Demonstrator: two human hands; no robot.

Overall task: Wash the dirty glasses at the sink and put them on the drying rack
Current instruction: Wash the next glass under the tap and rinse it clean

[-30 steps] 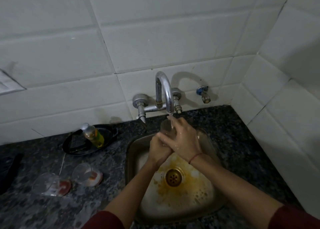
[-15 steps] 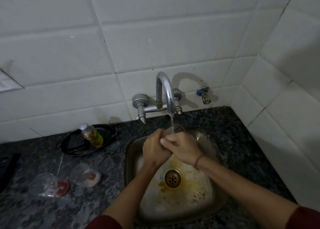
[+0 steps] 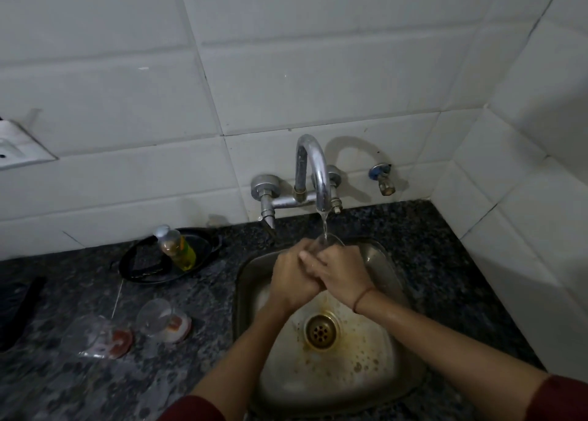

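Over the steel sink, my left hand and my right hand are wrapped together around a clear glass. Only its rim shows past my fingers, tilted toward the wall. Water runs from the chrome tap straight into that rim. Two more dirty glasses lie on their sides on the dark granite counter at the left: one glass nearer the sink and another glass further left, both with reddish residue at the base.
A soap bottle with yellow liquid stands in a black tray behind the lying glasses. A small blue-capped valve sticks out of the tiled wall at the right. The sink bottom is stained orange around the drain.
Both hands with the glass have dropped lower under the spout and closed tighter together; the glass now tilts with its rim under the stream. The counter glasses have not moved.
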